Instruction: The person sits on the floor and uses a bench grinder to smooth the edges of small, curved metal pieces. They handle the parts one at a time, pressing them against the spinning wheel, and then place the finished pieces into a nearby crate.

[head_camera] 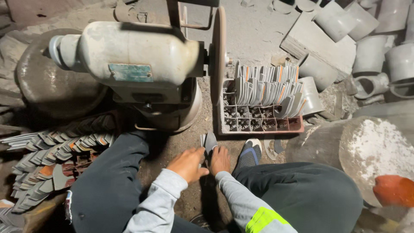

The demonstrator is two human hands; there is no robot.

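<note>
Left hand (188,164) | right hand (220,159) | both grips grasping metal blades (208,141) (below grinder (133,56))

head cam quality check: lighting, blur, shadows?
Head view: dim, uneven light; the grinder motor housing is brightest, deep shadow beneath it and between the legs. The left hand and right hand, holding grey metal pieces, look slightly soft. The crate stays legible; wide-angle bending shows at the edges.
</note>
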